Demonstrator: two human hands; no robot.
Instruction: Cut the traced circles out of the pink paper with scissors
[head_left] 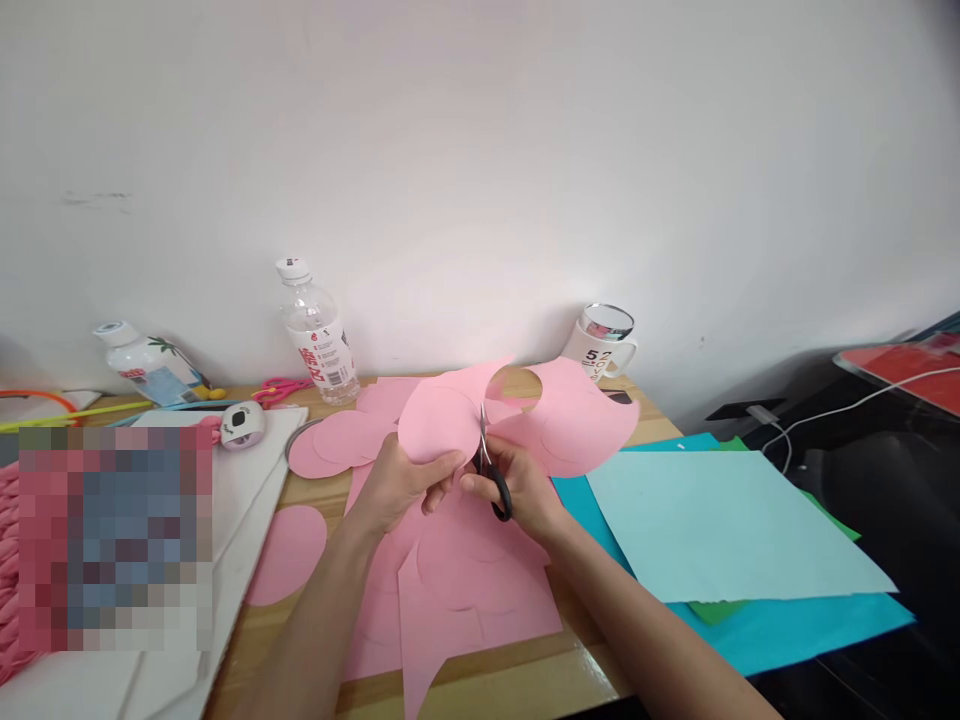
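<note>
My left hand (401, 480) pinches the near edge of a pink paper sheet (577, 420) raised above the wooden table (510, 680). My right hand (521, 490) is closed round the black handles of a pair of scissors (491, 470), whose blades point up into the sheet beside a rounded part of it (439, 420). A round hole is cut out of the sheet near its top. Pink circles (330, 440) and pink offcuts (465, 590) lie flat under both hands.
Light blue (720, 530), teal and green paper sheets lie to the right. A water bottle (319, 335) and a white mug (604, 345) stand by the wall. A second bottle (146, 365), a tape measure (241, 424), pink scissors and white board sit to the left.
</note>
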